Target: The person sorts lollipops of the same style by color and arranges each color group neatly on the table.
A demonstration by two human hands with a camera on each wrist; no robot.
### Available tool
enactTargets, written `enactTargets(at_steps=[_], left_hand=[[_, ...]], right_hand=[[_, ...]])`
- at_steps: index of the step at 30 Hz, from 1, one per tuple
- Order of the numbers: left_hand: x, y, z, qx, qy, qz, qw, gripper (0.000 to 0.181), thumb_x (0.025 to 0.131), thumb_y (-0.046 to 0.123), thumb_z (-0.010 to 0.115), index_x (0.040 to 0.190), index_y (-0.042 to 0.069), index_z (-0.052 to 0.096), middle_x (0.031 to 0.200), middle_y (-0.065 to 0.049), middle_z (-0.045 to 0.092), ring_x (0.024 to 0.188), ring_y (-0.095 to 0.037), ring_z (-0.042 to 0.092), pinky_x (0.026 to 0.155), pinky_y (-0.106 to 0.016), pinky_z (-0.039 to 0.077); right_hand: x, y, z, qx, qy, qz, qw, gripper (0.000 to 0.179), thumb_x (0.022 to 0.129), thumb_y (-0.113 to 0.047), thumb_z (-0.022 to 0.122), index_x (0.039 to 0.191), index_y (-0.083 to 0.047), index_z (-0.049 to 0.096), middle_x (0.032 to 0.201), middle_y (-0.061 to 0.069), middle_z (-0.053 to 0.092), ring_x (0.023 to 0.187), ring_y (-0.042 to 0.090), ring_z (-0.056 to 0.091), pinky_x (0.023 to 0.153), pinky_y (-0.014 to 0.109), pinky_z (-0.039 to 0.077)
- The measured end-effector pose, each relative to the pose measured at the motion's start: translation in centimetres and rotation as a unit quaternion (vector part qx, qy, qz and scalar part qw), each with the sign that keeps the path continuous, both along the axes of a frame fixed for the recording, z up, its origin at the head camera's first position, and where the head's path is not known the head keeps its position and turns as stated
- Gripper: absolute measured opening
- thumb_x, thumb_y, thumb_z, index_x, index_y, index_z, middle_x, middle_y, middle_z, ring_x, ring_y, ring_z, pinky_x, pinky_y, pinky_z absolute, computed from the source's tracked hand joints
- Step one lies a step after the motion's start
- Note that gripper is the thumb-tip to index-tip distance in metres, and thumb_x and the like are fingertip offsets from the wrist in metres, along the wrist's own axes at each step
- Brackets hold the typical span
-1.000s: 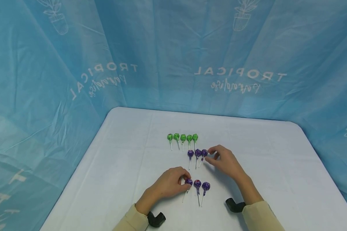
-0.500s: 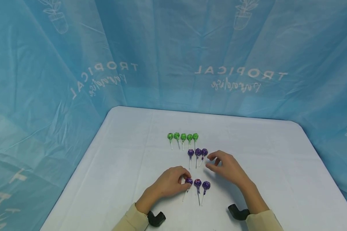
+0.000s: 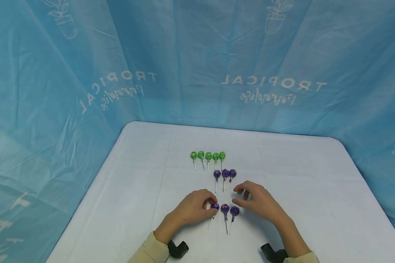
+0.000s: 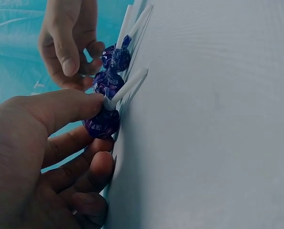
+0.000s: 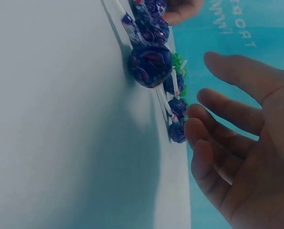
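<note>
My left hand (image 3: 195,207) pinches a purple-wrapped lollipop (image 4: 102,125) between thumb and fingers, its white stick pointing toward me. To its right lie two more purple lollipops, a middle one (image 3: 225,208) and an outer one (image 3: 234,211). Just above the outer one, my right hand (image 3: 257,201) hovers with fingers apart and nothing between them; the right wrist view shows the gap between those fingers and the nearest purple lollipop (image 5: 151,66). Farther back, three purple lollipops (image 3: 225,173) lie side by side.
Several green lollipops (image 3: 209,156) form a row behind the purple ones. All rest on a white-covered table (image 3: 145,153), its far edge against a blue printed curtain (image 3: 197,65). Black curved pieces sit by the left wrist (image 3: 178,250) and right wrist (image 3: 274,253).
My right hand has left the rightmost lollipop of the back purple row and come nearer to me, beside the front row. My left hand stays where it was.
</note>
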State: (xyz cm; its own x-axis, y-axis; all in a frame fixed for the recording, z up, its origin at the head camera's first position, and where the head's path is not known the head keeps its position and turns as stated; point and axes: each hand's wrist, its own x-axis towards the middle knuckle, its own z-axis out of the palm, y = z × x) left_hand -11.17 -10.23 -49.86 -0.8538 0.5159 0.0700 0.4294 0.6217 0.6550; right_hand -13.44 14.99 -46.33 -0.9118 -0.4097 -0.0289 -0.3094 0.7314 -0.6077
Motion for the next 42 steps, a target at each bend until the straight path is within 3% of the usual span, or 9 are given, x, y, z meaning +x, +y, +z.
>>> enactTargets(at_steps=[12,18,33,42], left_hand=[[0.1,0.0,-0.1,0.005,0.000,0.004,1.0000,0.022,0.087,0.034,0.071,0.103,0.020,0.066,0.084,0.012,0.056,0.063,0.002,0.046,0.060,-0.019,0.040],[0.1,-0.1,-0.1,0.015,0.005,0.012,0.9998,0.022,0.086,0.034,0.072,0.102,0.020,0.067,0.084,0.011,0.056,0.063,0.002,0.046,0.059,-0.019,0.041],[-0.2,-0.6,-0.1,0.034,0.011,0.036,0.9987,0.021,0.086,0.031,0.072,0.102,0.019,0.067,0.087,0.009,0.058,0.063,-0.001,0.048,0.059,-0.020,0.042],[-1.0,-1.3,-0.1,0.047,0.013,0.074,0.9961,0.022,0.086,0.031,0.072,0.104,0.020,0.067,0.083,0.009,0.058,0.062,-0.004,0.048,0.057,-0.023,0.042]], right_hand=[[1.1,0.6,-0.9,0.009,-0.027,0.042,0.9987,0.043,0.073,-0.044,0.081,0.106,-0.020,0.068,0.088,-0.013,0.059,0.076,0.009,0.053,0.063,0.027,0.045],[1.4,0.7,-1.5,0.006,-0.015,0.066,0.9977,0.036,0.075,-0.040,0.082,0.103,-0.022,0.068,0.088,-0.015,0.058,0.075,0.007,0.053,0.064,0.027,0.045],[1.6,0.7,-2.0,0.025,0.002,0.071,0.9971,0.021,0.079,-0.031,0.080,0.096,-0.025,0.068,0.081,-0.018,0.056,0.070,0.002,0.050,0.062,0.025,0.044],[1.7,0.5,-2.0,0.030,-0.011,0.059,0.9977,0.022,0.079,-0.033,0.079,0.096,-0.026,0.068,0.081,-0.018,0.056,0.070,0.003,0.050,0.062,0.025,0.045]])
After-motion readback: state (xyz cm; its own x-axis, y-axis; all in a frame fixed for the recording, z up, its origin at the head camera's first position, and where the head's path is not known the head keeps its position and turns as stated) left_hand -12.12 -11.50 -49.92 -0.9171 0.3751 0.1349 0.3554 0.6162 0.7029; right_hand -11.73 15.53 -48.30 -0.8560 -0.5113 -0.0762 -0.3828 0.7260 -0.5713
